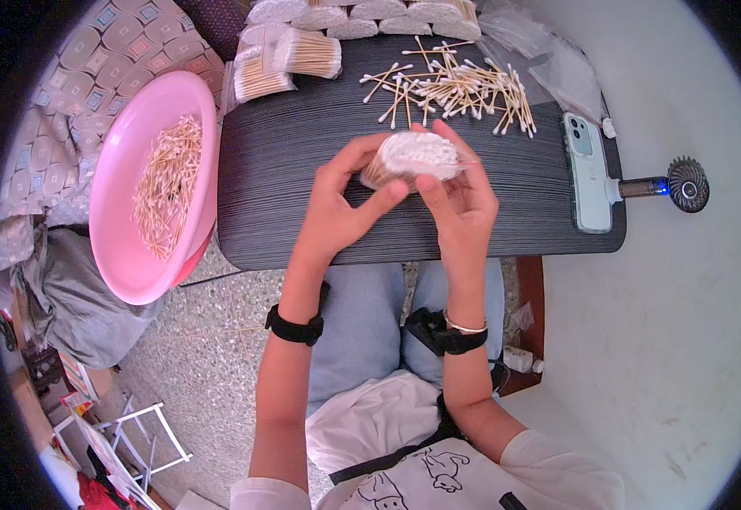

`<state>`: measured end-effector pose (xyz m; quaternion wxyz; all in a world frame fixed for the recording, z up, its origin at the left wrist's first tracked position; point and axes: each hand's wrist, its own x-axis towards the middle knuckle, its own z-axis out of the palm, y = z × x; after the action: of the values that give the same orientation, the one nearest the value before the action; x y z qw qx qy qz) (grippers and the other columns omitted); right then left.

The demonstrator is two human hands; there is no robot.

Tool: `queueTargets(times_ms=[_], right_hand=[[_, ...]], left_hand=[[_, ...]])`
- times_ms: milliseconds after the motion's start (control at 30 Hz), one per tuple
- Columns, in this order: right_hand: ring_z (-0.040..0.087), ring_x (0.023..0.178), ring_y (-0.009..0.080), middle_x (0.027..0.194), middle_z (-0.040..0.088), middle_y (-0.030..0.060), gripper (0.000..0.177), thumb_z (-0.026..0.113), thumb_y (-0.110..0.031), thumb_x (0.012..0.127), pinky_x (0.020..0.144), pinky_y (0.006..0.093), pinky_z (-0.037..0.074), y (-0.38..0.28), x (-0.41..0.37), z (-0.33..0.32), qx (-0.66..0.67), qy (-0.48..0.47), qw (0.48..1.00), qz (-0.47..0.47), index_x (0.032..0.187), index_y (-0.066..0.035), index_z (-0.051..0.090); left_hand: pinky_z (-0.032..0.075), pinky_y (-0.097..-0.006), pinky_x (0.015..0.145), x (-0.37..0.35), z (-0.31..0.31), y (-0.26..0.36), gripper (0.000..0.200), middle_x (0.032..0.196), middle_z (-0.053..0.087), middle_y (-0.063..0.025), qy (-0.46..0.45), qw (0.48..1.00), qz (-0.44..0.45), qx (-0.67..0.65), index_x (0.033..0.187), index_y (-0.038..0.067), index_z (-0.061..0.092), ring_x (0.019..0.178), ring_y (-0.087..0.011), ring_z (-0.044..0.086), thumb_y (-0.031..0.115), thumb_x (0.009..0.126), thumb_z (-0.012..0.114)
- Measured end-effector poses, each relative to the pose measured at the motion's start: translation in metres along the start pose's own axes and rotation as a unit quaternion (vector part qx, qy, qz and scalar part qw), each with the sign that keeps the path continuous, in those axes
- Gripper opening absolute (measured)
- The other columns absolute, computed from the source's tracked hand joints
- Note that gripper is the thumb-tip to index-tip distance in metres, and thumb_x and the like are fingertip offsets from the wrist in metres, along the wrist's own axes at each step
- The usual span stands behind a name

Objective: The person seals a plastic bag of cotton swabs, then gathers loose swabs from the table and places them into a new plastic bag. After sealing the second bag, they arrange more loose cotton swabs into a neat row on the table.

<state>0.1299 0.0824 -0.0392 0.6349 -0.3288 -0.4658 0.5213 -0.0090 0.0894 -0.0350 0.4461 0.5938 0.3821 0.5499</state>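
Between my two hands, above the near part of the dark table, is a bundle of cotton swabs [421, 155] in what looks like a clear plastic bag, its white tips facing up. My left hand [349, 183] wraps the bundle's left side, thumb along the front. From the right, my right hand [462, 191] grips it with the thumb at the front edge and fingers behind. Loose cotton swabs [464, 89] lie scattered on the table just beyond my hands. Packed swab bundles [307, 53] sit at the back left, with more bundles [379, 10] stacked behind.
A pink basin [111, 221] holding many loose swabs stands left of the table [268, 187]. On the table's right lie a phone [590, 170] with a small fan [687, 184] beside it, and clear plastic bags [557, 72] at the back right. A white wall rises on the right.
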Motion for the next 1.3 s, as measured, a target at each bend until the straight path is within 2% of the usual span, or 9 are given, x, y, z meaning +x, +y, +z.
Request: queueTargets(times_ms=[33, 133, 233, 533, 633, 733, 833, 1033, 1300], right_hand=[[0.051, 0.117, 0.0201, 0.125, 0.056, 0.0159, 0.053, 0.069, -0.001, 0.079, 0.101, 0.032, 0.038, 0.0, 0.0, 0.001, -0.005, -0.003, 1.0, -0.007, 0.128, 0.003, 0.048], [0.052, 0.116, 0.0205, 0.123, 0.057, 0.015, 0.054, 0.067, -0.001, 0.081, 0.1, 0.0324, 0.039, 0.002, 0.002, -0.004, -0.062, -0.048, 0.996, -0.037, 0.131, 0.003, 0.046], [0.053, 0.114, 0.02, 0.122, 0.058, 0.016, 0.049, 0.066, 0.001, 0.081, 0.099, 0.0314, 0.039, -0.001, 0.001, -0.001, -0.025, -0.032, 0.999, 0.001, 0.126, 0.003, 0.048], [0.058, 0.104, 0.0177, 0.116, 0.061, 0.0192, 0.024, 0.063, 0.004, 0.08, 0.09, 0.0299, 0.045, 0.0, 0.001, 0.006, 0.011, -0.015, 1.0, 0.012, 0.102, 0.001, 0.053], [0.059, 0.103, 0.0172, 0.115, 0.061, 0.0192, 0.017, 0.063, 0.003, 0.081, 0.089, 0.029, 0.045, -0.003, 0.005, 0.002, 0.033, -0.006, 0.998, 0.045, 0.096, 0.001, 0.055], [0.059, 0.099, 0.015, 0.11, 0.063, 0.0169, 0.01, 0.062, 0.001, 0.082, 0.086, 0.0272, 0.045, -0.005, 0.004, 0.001, 0.06, 0.001, 0.996, 0.064, 0.091, 0.0, 0.056], [0.058, 0.094, 0.0123, 0.106, 0.064, 0.0142, 0.005, 0.059, -0.001, 0.084, 0.083, 0.0254, 0.045, 0.006, 0.005, -0.006, 0.046, 0.012, 0.996, 0.081, 0.087, 0.0, 0.056], [0.057, 0.088, 0.0091, 0.097, 0.065, 0.0089, 0.005, 0.06, -0.003, 0.084, 0.079, 0.0225, 0.044, -0.009, 0.009, -0.008, 0.081, -0.01, 0.988, 0.134, 0.087, 0.001, 0.059], [0.059, 0.095, 0.014, 0.107, 0.064, 0.0137, 0.013, 0.057, -0.004, 0.087, 0.086, 0.0262, 0.045, -0.008, 0.01, -0.002, 0.115, 0.026, 0.983, 0.142, 0.098, 0.002, 0.059]], left_hand=[[0.044, -0.0266, 0.088, 0.001, 0.001, 0.002, 0.036, 0.112, 0.061, -0.0089, -0.007, 1.0, 0.03, 0.0, 0.116, -0.002, 0.057, 0.102, -0.0149, 0.057, 0.018, 0.087, 0.064], [0.043, -0.0275, 0.091, -0.001, -0.006, -0.002, 0.035, 0.114, 0.06, -0.0103, -0.028, 0.999, -0.025, 0.012, 0.116, -0.002, 0.058, 0.104, -0.0167, 0.057, 0.018, 0.087, 0.063], [0.045, -0.0273, 0.086, -0.001, -0.005, 0.0, 0.032, 0.106, 0.064, -0.0077, -0.016, 0.998, -0.06, -0.033, 0.113, 0.001, 0.062, 0.1, -0.0134, 0.058, 0.009, 0.082, 0.064], [0.044, -0.025, 0.077, -0.001, 0.0, -0.002, 0.011, 0.091, 0.057, -0.0029, -0.007, 0.99, -0.087, -0.115, 0.092, 0.001, 0.056, 0.086, -0.0093, 0.054, 0.004, 0.081, 0.058], [0.044, -0.025, 0.078, 0.002, 0.004, -0.002, 0.01, 0.096, 0.059, -0.0054, -0.024, 0.988, -0.082, -0.129, 0.09, 0.001, 0.055, 0.089, -0.0099, 0.054, 0.003, 0.081, 0.057], [0.044, -0.025, 0.077, 0.004, 0.013, 0.004, 0.009, 0.096, 0.061, -0.0081, -0.005, 0.996, -0.064, -0.068, 0.089, 0.001, 0.054, 0.087, -0.0104, 0.055, 0.0, 0.08, 0.056], [0.041, -0.0224, 0.075, 0.006, 0.02, -0.001, 0.008, 0.088, 0.057, -0.0035, 0.012, 0.996, -0.059, -0.068, 0.085, 0.004, 0.052, 0.083, -0.0095, 0.053, 0.008, 0.081, 0.058], [0.044, -0.0246, 0.074, 0.011, 0.018, -0.002, 0.007, 0.087, 0.063, -0.0079, 0.027, 0.996, -0.076, -0.044, 0.077, 0.002, 0.051, 0.083, -0.0098, 0.056, 0.002, 0.078, 0.058], [0.043, -0.0242, 0.075, 0.013, 0.011, -0.004, 0.005, 0.093, 0.062, -0.0067, -0.005, 0.981, -0.116, -0.157, 0.08, 0.002, 0.054, 0.085, -0.009, 0.054, 0.005, 0.081, 0.058]])
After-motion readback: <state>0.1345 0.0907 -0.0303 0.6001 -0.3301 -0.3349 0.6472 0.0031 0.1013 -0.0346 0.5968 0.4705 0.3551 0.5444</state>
